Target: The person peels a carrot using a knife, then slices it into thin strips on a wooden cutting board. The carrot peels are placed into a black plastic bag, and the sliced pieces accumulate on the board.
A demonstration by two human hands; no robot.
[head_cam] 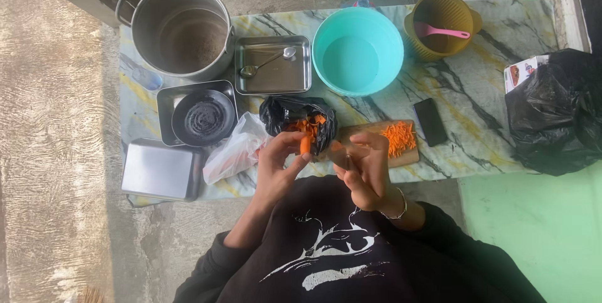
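Single head-worn view, looking almost straight down.

Taken from above the wearer's own chest, lens pointed at the floor and tilted slightly forward; dark sweatshirt filling the lower edge, marble-patterned table [476, 96] lying across the upper half, far edge toward the top of frame. Near enough to span the whole tabletop and the concrete floor [56, 152] on the left. No second view, so no shared area.

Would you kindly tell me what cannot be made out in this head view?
- Tool in the right hand: hidden by its fingers.
- Carrot piece in the left hand: lower end covered by the fingers.
- Small black bag: contents mostly hidden by its folds.
- Large black bag: contents hidden by the plastic.
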